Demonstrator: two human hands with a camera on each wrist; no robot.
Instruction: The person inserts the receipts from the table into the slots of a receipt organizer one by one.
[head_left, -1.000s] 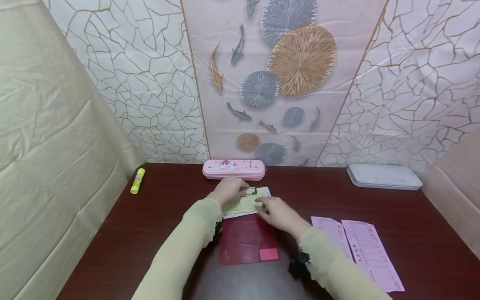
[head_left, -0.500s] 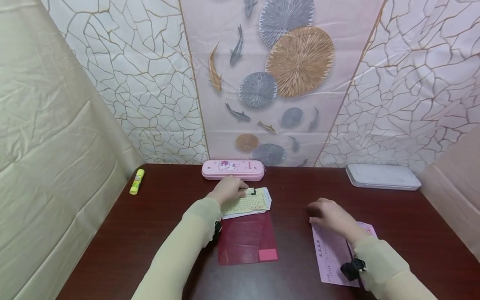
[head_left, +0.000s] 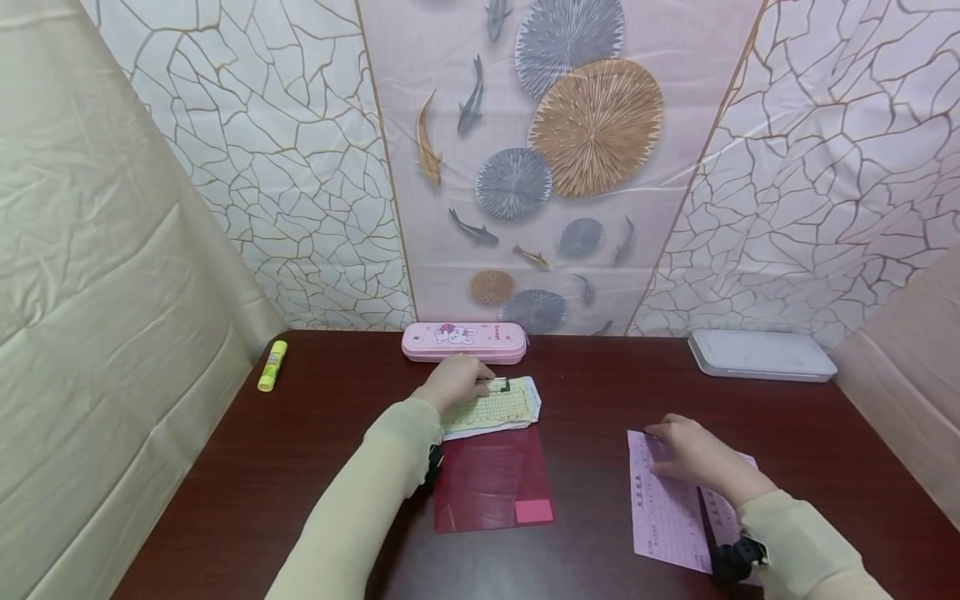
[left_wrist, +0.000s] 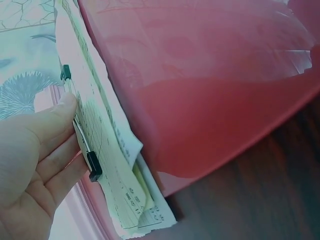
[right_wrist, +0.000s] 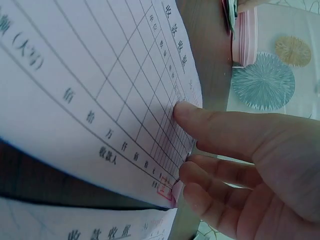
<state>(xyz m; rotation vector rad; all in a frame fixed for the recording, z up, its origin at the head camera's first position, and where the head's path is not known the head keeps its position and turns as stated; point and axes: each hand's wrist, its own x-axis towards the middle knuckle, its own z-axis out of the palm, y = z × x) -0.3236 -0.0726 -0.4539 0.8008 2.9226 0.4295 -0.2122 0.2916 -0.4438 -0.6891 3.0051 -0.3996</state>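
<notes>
A red translucent folder [head_left: 487,483] lies mid-table with a stack of yellowish printed slips [head_left: 498,408] at its far end. My left hand [head_left: 453,385] grips a metal clip with black ends [left_wrist: 94,165] over that stack, its thumb on the wire in the left wrist view. Off to the right, my right hand [head_left: 701,460] pinches the far edge of a pink receipt [head_left: 663,517], thumb on the printed face and fingers at the edge. A second pink receipt [head_left: 722,517] lies beside it, partly hidden by the right hand and wrist.
A pink pencil case [head_left: 465,343] with a rabbit print stands at the back, just behind the left hand. A yellow glue stick [head_left: 272,367] lies at the far left. At the back right sits a flat white case [head_left: 761,356]. A patterned curtain hangs behind the table.
My right hand has left the yellowish slips, moved right and taken hold of the nearer-left pink receipt. The left hand stays on the clip.
</notes>
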